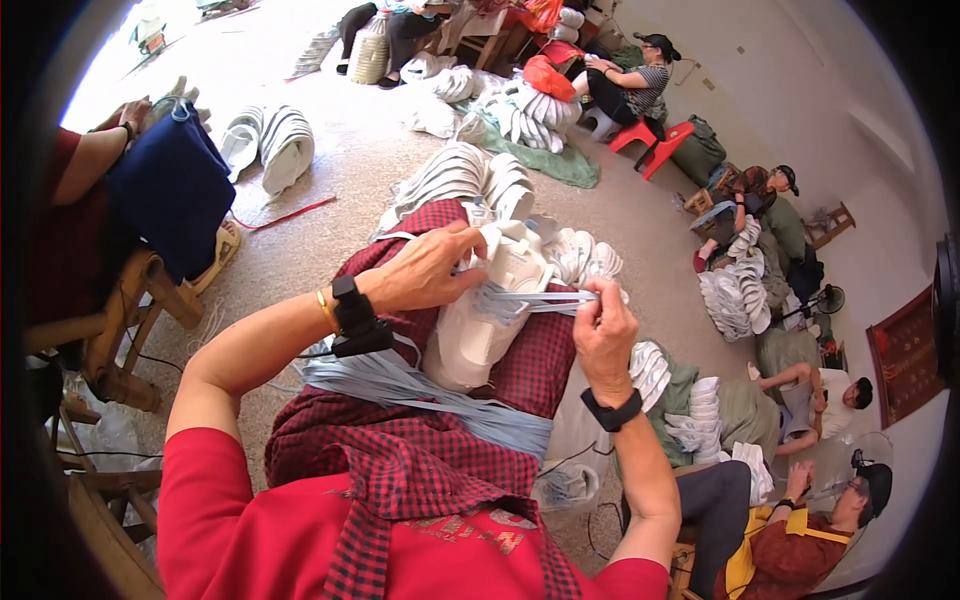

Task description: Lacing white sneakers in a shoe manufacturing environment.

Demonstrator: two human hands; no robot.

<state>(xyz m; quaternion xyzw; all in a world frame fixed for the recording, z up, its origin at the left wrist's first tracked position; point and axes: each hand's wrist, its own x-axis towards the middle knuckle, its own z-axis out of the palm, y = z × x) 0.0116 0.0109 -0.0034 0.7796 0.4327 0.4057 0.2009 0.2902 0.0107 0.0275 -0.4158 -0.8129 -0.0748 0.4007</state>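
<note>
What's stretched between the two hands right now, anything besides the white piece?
In the head view, pale blue straps run taut from the left hand, which presses the white moulded piece, to the right hand pinching their ends.

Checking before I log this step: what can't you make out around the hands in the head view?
- Right hand: fingertips curl over the pale blue strap; strap end hidden.
- Left hand: palm side hidden against the white shoe upper.
- Loose straps on the lap: too many overlapping to count.
</note>
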